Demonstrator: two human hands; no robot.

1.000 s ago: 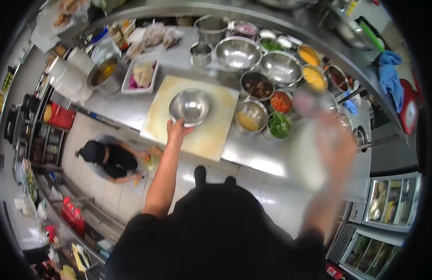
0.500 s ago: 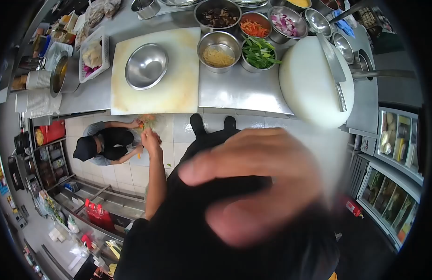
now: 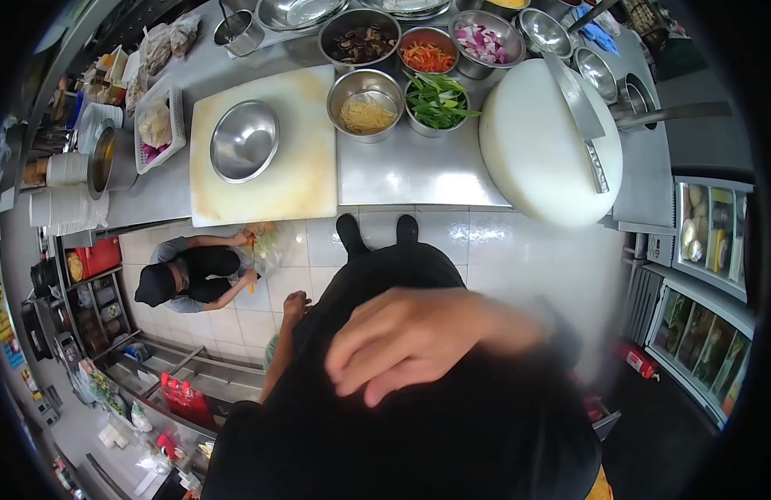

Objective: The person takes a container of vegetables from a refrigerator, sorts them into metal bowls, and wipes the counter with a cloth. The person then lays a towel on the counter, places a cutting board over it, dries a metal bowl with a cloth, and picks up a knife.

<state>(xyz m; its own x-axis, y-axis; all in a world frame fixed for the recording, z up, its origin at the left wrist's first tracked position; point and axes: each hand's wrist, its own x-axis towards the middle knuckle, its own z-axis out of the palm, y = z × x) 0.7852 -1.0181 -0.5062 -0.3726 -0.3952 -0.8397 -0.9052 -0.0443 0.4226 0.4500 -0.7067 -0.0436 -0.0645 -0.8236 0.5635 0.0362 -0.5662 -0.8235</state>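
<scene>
My right hand [image 3: 406,343] hangs over my dark clothing, fingers loosely bent and a little apart, with nothing visible in it. Down at my left side, my left hand [image 3: 297,306] is curled closed, and nothing shows in it. An empty steel bowl [image 3: 244,141] rests on the rectangular cutting board [image 3: 306,179]. To its right stand bowls of pale shreds [image 3: 366,116] and green leaves [image 3: 436,103]. A cleaver [image 3: 578,103] lies on the round white board [image 3: 523,142]. Neither hand touches the counter.
A co-worker [image 3: 189,273] crouches at the left, handling orange pieces. Bowls of dark slices [image 3: 359,39], carrot shreds [image 3: 427,56] and chopped onion [image 3: 486,44] stand farther back. A white basket [image 3: 178,125] sits left of the board. A fridge [image 3: 698,333] is at the right.
Both hands have come back from the counter toward my body. My left hand has left the steel bowl and lowered further. The view has shifted, and my right hand has drawn away from the camera.
</scene>
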